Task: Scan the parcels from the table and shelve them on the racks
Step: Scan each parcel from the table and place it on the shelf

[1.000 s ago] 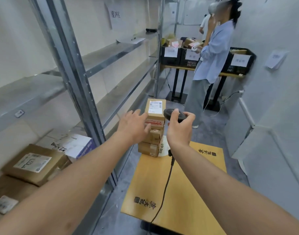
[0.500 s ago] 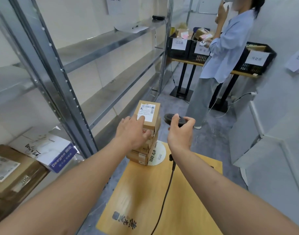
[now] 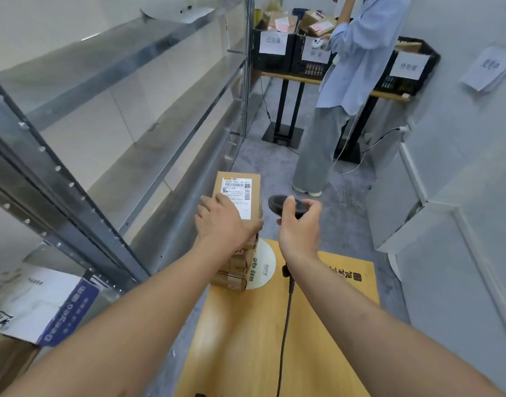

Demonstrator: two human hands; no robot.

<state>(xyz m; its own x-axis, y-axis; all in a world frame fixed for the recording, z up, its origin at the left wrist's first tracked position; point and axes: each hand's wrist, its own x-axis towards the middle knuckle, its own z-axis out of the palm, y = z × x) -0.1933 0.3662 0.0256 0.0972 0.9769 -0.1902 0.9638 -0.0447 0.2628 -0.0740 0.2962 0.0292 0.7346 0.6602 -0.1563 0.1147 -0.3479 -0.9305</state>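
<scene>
Now our left hand [image 3: 221,222] grips the top parcel [image 3: 240,202], lifted since a second ago off the stack [image 3: 236,269] at the counter's [image 3: 317,325] eleven o'clock; our right hand [image 3: 299,227] clasps the barcode scanner [image 3: 277,204], ready to scan.

Bright even light, wide-angle bending, slight blur
</scene>
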